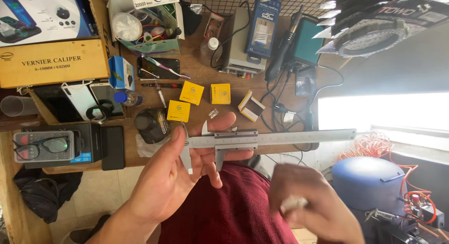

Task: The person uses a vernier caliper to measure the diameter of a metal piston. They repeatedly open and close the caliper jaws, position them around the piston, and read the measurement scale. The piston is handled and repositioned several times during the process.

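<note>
My left hand (187,164) holds a metal vernier caliper (271,139) by its jaw end, thumb on top and fingers underneath. The long beam runs out to the right, over the edge of the wooden desk (201,75). The caliper's jaws point down toward my dark red shirt (234,206). My right hand (311,202) is blurred at the lower right, fingers curled around a small pale object (294,204) that I cannot make out. It sits below the caliper and does not touch it.
Three small yellow boxes (192,92) and an open box (251,106) lie on the desk. A wooden case (54,62), phones, a dark bottle (153,125), a black box with glasses (44,145), cables and a power supply (238,47) crowd it. A blue tank (367,183) stands right.
</note>
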